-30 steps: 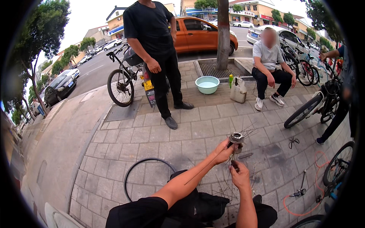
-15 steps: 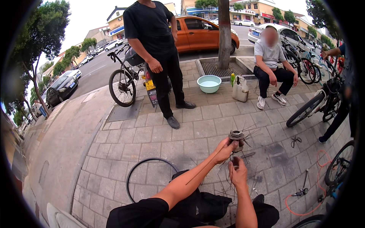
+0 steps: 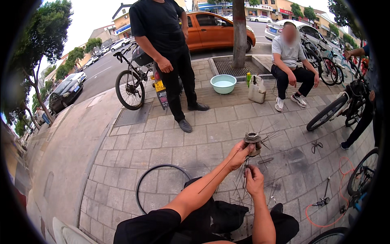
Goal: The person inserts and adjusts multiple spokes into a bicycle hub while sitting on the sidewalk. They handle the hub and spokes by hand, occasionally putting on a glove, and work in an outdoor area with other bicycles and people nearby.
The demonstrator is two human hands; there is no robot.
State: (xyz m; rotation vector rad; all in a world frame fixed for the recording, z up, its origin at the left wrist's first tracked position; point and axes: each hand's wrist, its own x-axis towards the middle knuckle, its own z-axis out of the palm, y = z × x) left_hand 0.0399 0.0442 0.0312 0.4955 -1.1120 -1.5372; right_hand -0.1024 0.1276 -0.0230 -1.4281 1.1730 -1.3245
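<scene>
Steel spokes pinched in your right hand; left hand clamps the hub — keep it steady.

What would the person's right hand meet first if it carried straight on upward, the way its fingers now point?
Probably the thin dark wire spokes it pinches, then the grey metal wheel hub that the left hand holds just above the right hand; depth is uncertain.

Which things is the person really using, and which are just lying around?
In use:
left hand holding the wheel hub
right hand pinching the thin spokes

Lying about:
black tyre
green basin
white jug
orange hose
parked bicycle
</scene>
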